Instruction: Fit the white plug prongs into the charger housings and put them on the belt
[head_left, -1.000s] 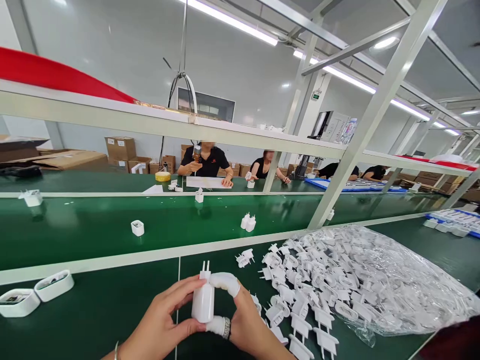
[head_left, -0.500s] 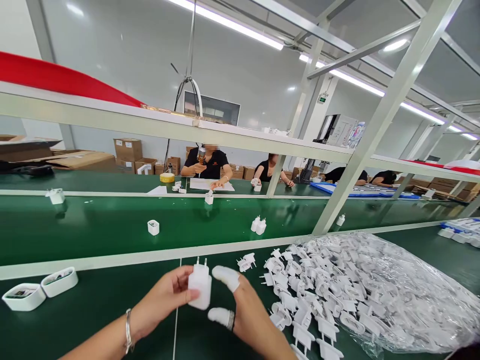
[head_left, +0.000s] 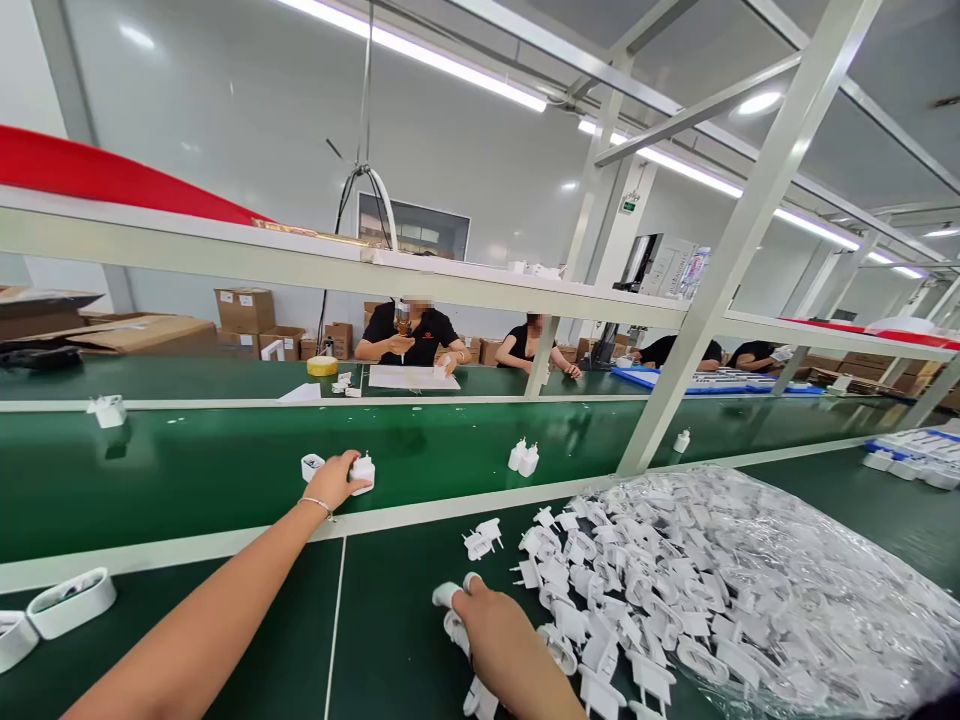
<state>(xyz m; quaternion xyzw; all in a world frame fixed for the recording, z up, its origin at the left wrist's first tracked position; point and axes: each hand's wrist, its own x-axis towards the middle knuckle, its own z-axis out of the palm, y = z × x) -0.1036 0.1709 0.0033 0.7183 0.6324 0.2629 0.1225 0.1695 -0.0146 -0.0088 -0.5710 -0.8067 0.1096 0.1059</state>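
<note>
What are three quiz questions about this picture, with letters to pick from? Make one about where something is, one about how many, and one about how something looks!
1. Where is the left hand?
A. In the plastic bag
B. On the green belt, at a white charger
C. On the cardboard boxes

2. How many white chargers stand together farther right on that belt?
A. One
B. Three
C. Two

3. What is on the right hand's fingertips?
A. White finger covers
B. Blue gloves
C. Nothing

Answers:
1. B, because its fingers reach the charger on the belt.
2. C, because two stand side by side.
3. A, because white covers show on the fingertips.
</note>
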